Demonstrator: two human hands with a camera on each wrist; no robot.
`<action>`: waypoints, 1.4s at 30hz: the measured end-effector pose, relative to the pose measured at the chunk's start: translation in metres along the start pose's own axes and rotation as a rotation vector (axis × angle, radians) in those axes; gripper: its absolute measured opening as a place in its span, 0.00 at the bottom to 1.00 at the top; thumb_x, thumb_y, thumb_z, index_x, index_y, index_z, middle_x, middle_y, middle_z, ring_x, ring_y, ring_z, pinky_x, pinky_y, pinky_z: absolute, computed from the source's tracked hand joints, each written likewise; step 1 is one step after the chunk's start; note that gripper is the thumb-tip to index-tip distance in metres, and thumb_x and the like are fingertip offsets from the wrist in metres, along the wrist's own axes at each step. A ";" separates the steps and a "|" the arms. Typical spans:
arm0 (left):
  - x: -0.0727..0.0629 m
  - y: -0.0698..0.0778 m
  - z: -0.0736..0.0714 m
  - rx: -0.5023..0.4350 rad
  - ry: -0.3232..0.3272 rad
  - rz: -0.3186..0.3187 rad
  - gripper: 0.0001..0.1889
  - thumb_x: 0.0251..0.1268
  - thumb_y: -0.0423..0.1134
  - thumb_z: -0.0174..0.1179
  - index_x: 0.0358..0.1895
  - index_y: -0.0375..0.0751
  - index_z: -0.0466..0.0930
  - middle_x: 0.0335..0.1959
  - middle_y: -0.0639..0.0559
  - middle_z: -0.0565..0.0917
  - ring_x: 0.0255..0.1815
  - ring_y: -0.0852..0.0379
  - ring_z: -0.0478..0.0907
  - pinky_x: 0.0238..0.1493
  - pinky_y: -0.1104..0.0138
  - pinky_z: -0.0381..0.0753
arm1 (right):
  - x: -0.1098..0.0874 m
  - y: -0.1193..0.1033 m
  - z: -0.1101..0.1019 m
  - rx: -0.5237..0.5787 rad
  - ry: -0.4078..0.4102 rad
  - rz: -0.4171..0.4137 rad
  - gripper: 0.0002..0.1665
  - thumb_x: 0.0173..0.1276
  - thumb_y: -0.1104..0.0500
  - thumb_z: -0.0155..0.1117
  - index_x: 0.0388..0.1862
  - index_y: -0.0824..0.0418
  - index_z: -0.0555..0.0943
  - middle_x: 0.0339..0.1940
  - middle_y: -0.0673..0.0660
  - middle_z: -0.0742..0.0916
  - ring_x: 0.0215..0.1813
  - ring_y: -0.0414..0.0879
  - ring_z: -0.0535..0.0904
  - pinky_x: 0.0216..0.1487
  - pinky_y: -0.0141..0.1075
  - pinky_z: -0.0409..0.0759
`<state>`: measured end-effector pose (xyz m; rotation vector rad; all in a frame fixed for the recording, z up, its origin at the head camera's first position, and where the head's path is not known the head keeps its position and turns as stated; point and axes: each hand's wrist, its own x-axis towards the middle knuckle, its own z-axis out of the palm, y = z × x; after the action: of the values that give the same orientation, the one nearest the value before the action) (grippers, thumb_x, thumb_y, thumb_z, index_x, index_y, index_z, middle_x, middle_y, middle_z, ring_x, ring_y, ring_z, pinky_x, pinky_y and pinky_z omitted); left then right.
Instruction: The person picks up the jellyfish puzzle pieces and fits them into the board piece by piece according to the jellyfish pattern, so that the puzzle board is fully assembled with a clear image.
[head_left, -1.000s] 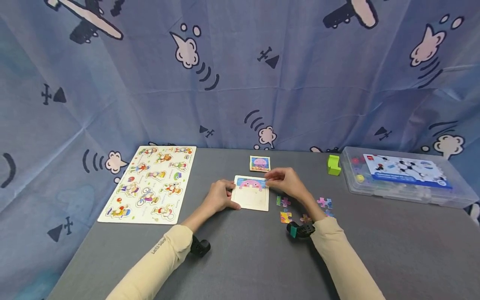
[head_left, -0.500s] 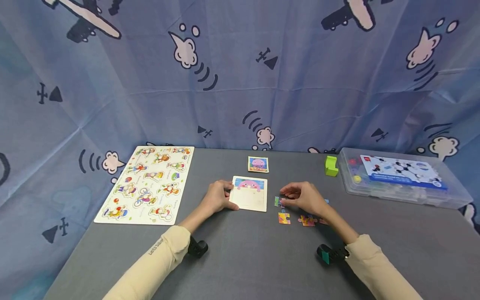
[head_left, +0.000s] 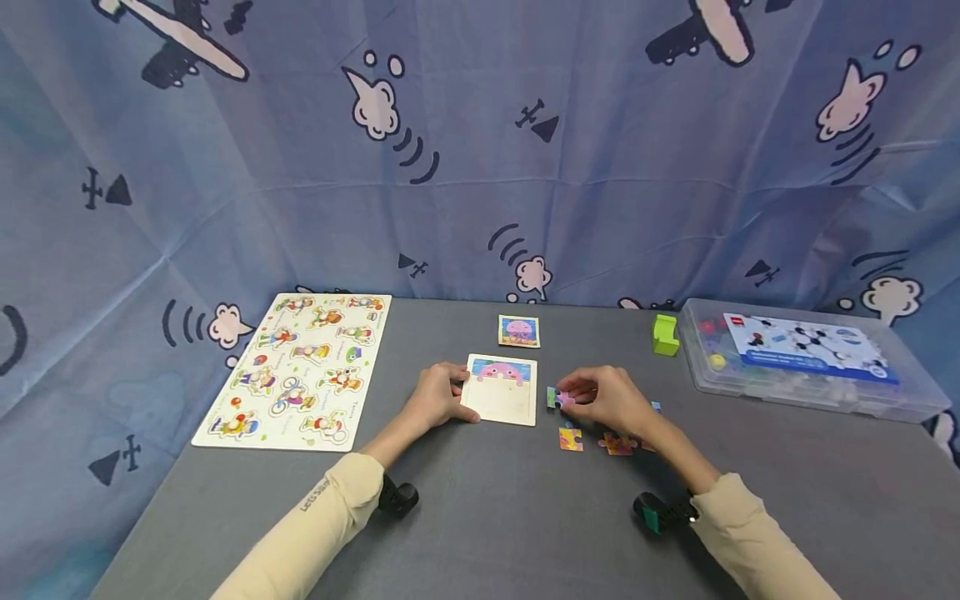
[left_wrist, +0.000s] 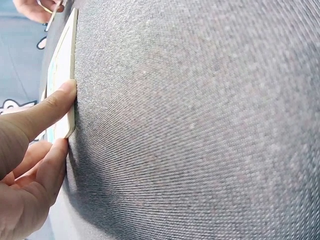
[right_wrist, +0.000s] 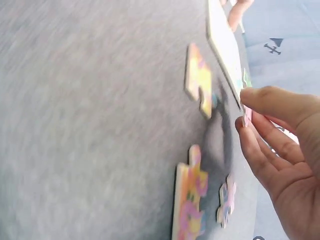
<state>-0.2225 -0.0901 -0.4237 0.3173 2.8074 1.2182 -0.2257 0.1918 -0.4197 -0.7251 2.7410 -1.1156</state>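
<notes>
My left hand point(head_left: 437, 397) grips a square puzzle board point(head_left: 504, 406) by its left side, thumb on the near edge in the left wrist view and fingers at the corner. A strip across the board's top shows a pink animal face on blue; below that the wood is bare. Right of the board, my right hand point(head_left: 611, 398) pinches a green and pink jigsaw piece point(head_left: 552, 398) between thumb and fingertips, raised off the cloth. A yellow jigsaw piece point(head_left: 571, 439) lies just nearer, and orange pieces point(head_left: 618, 444) lie below the hand. Other pieces point(right_wrist: 226, 202) are partly hidden behind it.
A small square picture point(head_left: 519, 332) of a pink animal lies beyond the board. At left is a large pegged picture board point(head_left: 300, 367). A green block point(head_left: 664, 335) and a clear plastic case point(head_left: 810, 392) stand at right, before a blue curtain point(head_left: 465, 150).
My right hand has left the board's top right corner, moved right and nearer to the loose pieces, and lifted the green and pink jigsaw piece. My left hand stays at the board.
</notes>
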 end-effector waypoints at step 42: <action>0.002 0.000 0.000 0.001 -0.009 0.007 0.36 0.29 0.31 0.82 0.51 0.23 0.80 0.56 0.38 0.80 0.35 0.53 0.81 0.36 0.67 0.80 | 0.054 -0.042 0.079 0.375 0.259 0.018 0.16 0.50 0.72 0.75 0.40 0.74 0.85 0.37 0.66 0.88 0.37 0.52 0.86 0.36 0.29 0.82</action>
<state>-0.2246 -0.0898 -0.4234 0.3317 2.8011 1.2140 -0.2365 0.0911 -0.4439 -0.5346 2.5981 -1.7639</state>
